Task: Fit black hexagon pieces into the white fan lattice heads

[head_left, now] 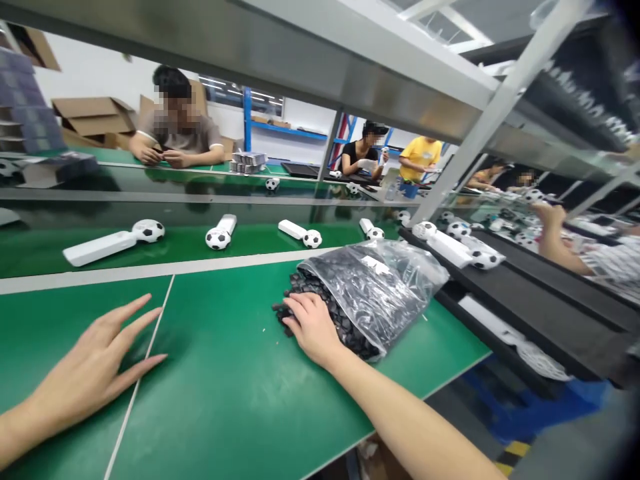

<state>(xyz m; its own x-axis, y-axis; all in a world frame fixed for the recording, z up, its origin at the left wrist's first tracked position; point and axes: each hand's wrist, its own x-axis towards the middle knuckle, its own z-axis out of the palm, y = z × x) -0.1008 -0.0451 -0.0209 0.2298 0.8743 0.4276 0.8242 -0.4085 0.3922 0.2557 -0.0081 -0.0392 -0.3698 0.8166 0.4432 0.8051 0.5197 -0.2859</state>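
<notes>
My left hand (103,357) is over the green tabletop (215,400) at the left, fingers spread, holding nothing. At the centre, my right hand (314,327) touches a heap of small black parts (345,317) at the mouth of a clear plastic bag (387,287). Its fingers are bent over the parts; whether they grip any is hidden. The bag lies on its side with more black parts inside. Beyond the tabletop's pale edge, several white devices with football-patterned heads, one of them a long one (103,248), lie on a dark green surface.
A black tray (530,280) with more football-headed devices stands at the right. A slanted metal post (493,117) rises behind it. Another person's hand (550,217) is at the far right. More people sit across the line, one behind stacked parts (247,162).
</notes>
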